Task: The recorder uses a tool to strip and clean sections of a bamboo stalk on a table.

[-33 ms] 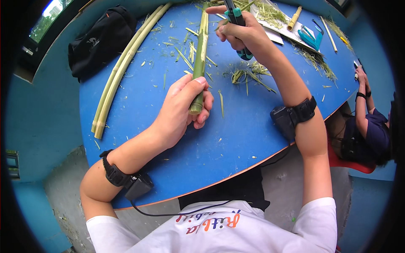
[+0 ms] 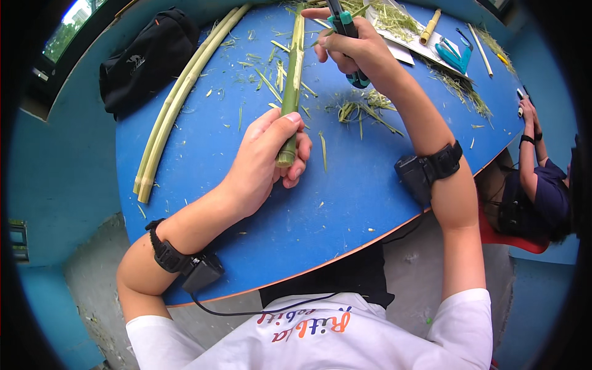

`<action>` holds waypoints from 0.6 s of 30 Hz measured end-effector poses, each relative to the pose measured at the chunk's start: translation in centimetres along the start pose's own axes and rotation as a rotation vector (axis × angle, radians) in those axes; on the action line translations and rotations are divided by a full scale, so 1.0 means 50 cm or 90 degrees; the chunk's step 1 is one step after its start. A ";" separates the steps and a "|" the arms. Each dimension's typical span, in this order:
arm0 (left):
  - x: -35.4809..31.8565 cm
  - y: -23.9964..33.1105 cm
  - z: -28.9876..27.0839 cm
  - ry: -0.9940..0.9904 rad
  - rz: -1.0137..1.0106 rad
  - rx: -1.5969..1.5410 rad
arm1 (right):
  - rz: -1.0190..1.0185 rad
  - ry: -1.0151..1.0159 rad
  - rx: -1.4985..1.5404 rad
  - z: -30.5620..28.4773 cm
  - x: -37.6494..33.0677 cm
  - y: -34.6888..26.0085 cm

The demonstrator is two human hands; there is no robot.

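Observation:
My left hand (image 2: 268,151) is wrapped round the near end of a green bamboo stick (image 2: 292,92), which points away from me. Along its upper side the green skin is shaved off, leaving a pale strip. In my right hand (image 2: 364,52) is a utility knife (image 2: 344,26) with a black and teal handle; its far tip runs out of view. The right index finger stretches left toward the far part of the stick. Green shavings (image 2: 367,112) lie on the blue table near both hands.
Two long peeled bamboo poles (image 2: 179,92) and a black bag (image 2: 148,58) lie on the left of the blue table (image 2: 259,240). At the far right are a short bamboo piece (image 2: 430,28), a teal tool (image 2: 453,57) and more shavings. Another person (image 2: 542,179) sits at the right.

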State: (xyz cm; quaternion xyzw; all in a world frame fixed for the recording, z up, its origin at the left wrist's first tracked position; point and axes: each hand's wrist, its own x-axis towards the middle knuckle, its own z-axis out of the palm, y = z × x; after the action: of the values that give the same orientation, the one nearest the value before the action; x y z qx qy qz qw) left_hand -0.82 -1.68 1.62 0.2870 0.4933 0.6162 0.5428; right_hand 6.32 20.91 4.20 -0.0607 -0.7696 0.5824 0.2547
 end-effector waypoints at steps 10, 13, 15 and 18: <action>0.001 -0.005 -0.003 0.025 0.005 -0.023 | -0.125 0.307 -0.599 -0.049 0.008 -0.047; 0.005 -0.003 -0.002 0.040 -0.004 -0.032 | -0.075 0.299 -0.698 -0.086 0.014 -0.031; 0.001 0.005 0.000 0.047 -0.009 -0.035 | -0.277 0.339 -0.774 -0.097 0.020 -0.005; 0.003 0.007 -0.004 0.048 -0.036 -0.059 | -0.078 0.127 -0.717 -0.040 -0.006 0.042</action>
State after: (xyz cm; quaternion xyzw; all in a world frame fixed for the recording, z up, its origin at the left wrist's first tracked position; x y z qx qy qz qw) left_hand -1.17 -1.57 1.87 0.2241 0.4925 0.6332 0.5534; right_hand 7.06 23.20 2.55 -0.1971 -0.9355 0.0583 0.2875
